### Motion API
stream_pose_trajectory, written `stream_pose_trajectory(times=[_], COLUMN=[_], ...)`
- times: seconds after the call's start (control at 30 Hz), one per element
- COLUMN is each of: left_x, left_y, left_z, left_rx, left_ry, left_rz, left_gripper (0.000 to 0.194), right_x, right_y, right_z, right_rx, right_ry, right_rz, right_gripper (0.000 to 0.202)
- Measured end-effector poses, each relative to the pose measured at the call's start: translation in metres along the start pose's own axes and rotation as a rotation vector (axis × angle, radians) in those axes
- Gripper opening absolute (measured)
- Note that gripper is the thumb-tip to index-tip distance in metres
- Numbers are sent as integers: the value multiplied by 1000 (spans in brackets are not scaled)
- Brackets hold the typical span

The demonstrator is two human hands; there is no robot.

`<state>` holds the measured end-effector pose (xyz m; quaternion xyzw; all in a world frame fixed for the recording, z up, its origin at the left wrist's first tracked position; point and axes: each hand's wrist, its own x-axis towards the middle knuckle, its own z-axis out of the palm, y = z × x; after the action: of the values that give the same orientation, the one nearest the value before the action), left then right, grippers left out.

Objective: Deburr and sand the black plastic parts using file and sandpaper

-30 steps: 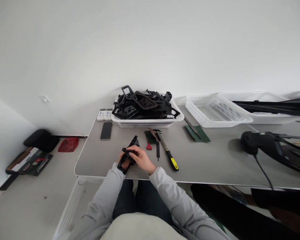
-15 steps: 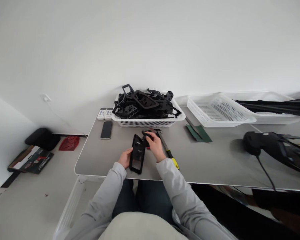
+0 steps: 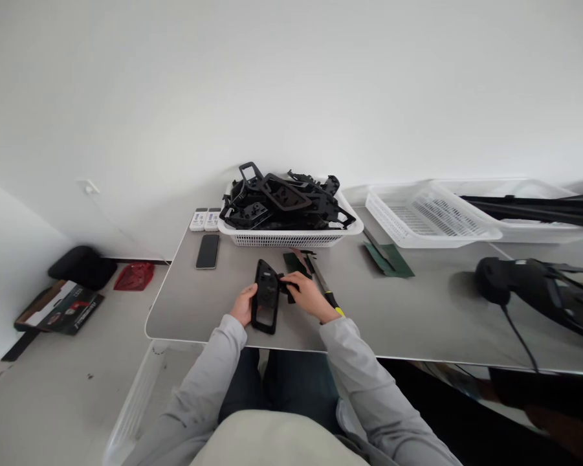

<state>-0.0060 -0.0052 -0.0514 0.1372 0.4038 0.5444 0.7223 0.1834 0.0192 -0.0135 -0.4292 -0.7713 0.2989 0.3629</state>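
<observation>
A black plastic frame (image 3: 266, 299) with a rectangular opening near its lower end stands tilted over the grey table. My left hand (image 3: 244, 304) grips its left edge. My right hand (image 3: 303, 291) is closed at the frame's right side, pinching a small dark piece (image 3: 285, 283) against or close to that edge; the piece is partly hidden by the fingers. Beyond my right hand lie a dark green sheet (image 3: 294, 263) and a long tool (image 3: 321, 279) with a black and yellow handle, its end partly covered by my right forearm.
A white basket (image 3: 284, 239) heaped with black plastic parts stands behind my hands. A phone (image 3: 207, 251) and two small white boxes (image 3: 204, 219) lie left. To the right are green sheets (image 3: 391, 260), white baskets (image 3: 431, 241) and a black corded device (image 3: 495, 280).
My right hand has moved down and turned flatter beside the frame, taking the small piece from the frame's top to its right side. More of the green sheet shows.
</observation>
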Motion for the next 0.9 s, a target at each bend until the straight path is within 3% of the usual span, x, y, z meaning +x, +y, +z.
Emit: stream_pose_trajectory(times=[0.23, 0.4, 0.53, 0.73, 0.9], left_x=[-3, -6, -6, -6, -3], left_y=[3, 5, 4, 3, 2], left_z=[3, 5, 6, 6, 4], left_rx=[66, 60, 64, 112, 87], left_ry=[-21, -23, -17, -22, -9], left_rz=[-34, -6, 10, -26, -12], left_gripper=[14, 16, 17, 19, 18], right_x=[18, 27, 13, -3, -1], right_y=[-23, -35, -29, -14, -26], right_z=[7, 32, 44, 31, 26], right_rx=[-14, -101, -112, -116, -145], right_ry=[218, 43, 99, 95, 104], right_rz=[-52, -151, -141, -102, -92], right_gripper=[31, 36, 40, 39, 39])
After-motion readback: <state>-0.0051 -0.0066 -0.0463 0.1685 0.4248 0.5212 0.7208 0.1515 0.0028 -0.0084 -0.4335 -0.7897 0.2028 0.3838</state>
